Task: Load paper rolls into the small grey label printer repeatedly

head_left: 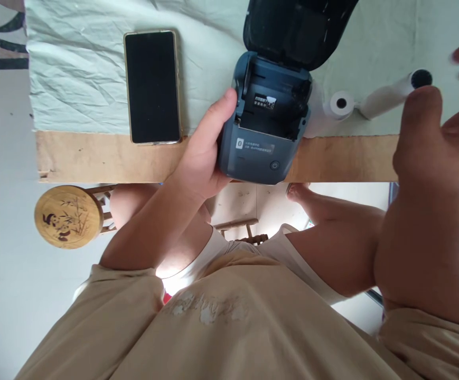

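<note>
My left hand (205,153) is closed around the left side of a dark blue label printer (253,153), thumb along its edge. The printer's black lid (292,31) stands flipped up, and its paper bay shows no roll inside. A Bluetooth mark and a power button are on its front. At the far right, my right hand (443,126) is held up with fingers spread and nothing in it. Between the hand and the printer lie a small white paper roll (338,108) and a longer white roll (385,97) with a dark core end.
A phone (153,87) with a dark screen lies on the pale green cloth (78,79), left of the printer. The cloth stops short of the wooden table edge (94,155). Below, a round wooden stool (68,216) stands at the left.
</note>
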The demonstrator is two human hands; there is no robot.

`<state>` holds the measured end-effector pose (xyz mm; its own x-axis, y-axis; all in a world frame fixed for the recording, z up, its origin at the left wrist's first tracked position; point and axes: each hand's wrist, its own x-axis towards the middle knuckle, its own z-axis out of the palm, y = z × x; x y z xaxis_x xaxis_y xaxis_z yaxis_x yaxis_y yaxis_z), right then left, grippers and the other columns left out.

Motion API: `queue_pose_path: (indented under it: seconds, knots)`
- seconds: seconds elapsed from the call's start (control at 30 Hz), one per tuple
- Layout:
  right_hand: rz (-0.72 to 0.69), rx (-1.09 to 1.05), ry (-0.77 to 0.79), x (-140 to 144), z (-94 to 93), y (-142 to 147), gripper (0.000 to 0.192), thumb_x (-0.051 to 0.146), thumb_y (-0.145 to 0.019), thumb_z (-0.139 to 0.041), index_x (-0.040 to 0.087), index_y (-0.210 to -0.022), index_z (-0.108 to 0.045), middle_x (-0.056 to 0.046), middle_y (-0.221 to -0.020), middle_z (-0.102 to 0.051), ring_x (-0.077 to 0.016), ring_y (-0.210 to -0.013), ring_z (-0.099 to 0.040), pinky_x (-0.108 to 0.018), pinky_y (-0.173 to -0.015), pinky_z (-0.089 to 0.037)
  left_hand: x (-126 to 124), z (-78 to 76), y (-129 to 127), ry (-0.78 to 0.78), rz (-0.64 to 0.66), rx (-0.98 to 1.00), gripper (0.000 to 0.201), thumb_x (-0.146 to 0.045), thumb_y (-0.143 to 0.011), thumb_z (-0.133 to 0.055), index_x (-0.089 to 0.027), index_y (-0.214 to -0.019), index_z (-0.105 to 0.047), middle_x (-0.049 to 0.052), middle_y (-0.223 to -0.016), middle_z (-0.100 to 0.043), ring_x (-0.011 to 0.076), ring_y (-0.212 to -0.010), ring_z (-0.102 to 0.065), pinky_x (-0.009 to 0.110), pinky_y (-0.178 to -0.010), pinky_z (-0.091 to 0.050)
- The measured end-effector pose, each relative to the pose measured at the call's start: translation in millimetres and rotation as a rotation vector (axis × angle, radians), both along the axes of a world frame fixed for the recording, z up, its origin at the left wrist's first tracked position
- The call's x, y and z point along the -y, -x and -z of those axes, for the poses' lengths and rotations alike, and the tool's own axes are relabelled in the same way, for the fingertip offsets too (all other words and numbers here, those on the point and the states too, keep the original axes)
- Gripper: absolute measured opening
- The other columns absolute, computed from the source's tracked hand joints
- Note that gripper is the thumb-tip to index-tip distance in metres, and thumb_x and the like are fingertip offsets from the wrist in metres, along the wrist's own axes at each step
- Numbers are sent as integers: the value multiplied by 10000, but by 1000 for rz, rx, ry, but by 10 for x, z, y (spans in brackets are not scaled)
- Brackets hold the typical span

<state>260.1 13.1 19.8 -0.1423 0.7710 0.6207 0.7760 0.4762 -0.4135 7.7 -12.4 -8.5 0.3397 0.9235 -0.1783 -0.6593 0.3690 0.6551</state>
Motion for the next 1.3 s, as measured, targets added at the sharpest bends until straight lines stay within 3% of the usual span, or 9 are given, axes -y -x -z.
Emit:
queue_pose_path:
  seconds: [0.07,0.17,0.23,0.43,0.6,0.73,0.97,1.1,1.3]
  knots:
    - [-88,-39,144,33,-28,191,436,197,-729,-552,202,-1165,-537,-75,-1080,-569,-170,-919,-588,-318,-723,-455,6,-24,-42,-17,-75,11,379,-452,-860,-459,-165,-1033,-638,25,-839,-701,187,-969,-677,282,-803,-583]
    - [-174,162,436,44,-4,487,563,196,-693,-563,210,-1245,-457,-101,-1200,-487,-191,-1058,-532,-350,-851,-479,4,-78,-87,9,-213,-23,408,-445,-886,-396,-145,-1012,-642,30,-938,-698,193,-1169,-587,285,-928,-530]
    - [-98,188,505,18,46,612,494,186,-708,-529,209,-1200,-496,-110,-1137,-468,-174,-1024,-521,-366,-908,-470,1,-113,-77,57,-232,-64,444,-460,-896,-353,-139,-1010,-639,29,-975,-687,200,-1251,-522,301,-970,-500]
    - [-73,245,423,-27,136,574,542,120,-716,-476,199,-1247,-407,-124,-1185,-440,-190,-1121,-442,-395,-1010,-401,11,-124,37,72,-164,-66,406,-467,-879,-404,-163,-1025,-629,30,-961,-685,197,-1292,-487,308,-994,-486]
    - [-80,125,408,-8,140,497,599,183,-756,-551,241,-1298,-301,-71,-1122,-542,-135,-935,-547,-316,-849,-454,13,-96,-9,45,-158,-26,436,-458,-894,-355,-155,-1011,-647,21,-877,-687,201,-1283,-496,303,-993,-483]
    - [45,57,467,-17,170,523,624,269,-711,-650,241,-1267,-368,-21,-901,-611,-133,-814,-568,-310,-795,-449,10,-103,-63,58,-230,-83,467,-470,-902,-317,-169,-980,-666,11,-905,-688,193,-1293,-485,296,-997,-478]
    - [115,148,443,-86,183,535,264,294,-729,-627,204,-964,-547,-71,-1032,-551,-168,-972,-517,-338,-854,-430,9,-78,-23,-40,-113,134,397,-389,-916,-373,-133,-1026,-655,10,-995,-713,158,-1206,-553,216,-990,-482]
    - [27,151,495,-61,136,533,382,233,-728,-618,244,-1100,-533,-57,-1095,-531,-164,-1020,-497,-351,-905,-418,23,-84,-52,-100,-168,140,413,-381,-920,-360,-106,-1062,-635,21,-994,-709,165,-1186,-565,254,-1008,-478]
    - [-96,-392,511,-72,68,594,548,100,-656,-544,244,-1167,-409,-17,-1281,-421,-71,-896,-494,-193,-578,-385,33,-105,-71,-113,-141,180,390,-372,-923,-344,-134,-869,-647,22,-1056,-698,150,-1134,-595,275,-1024,-456]
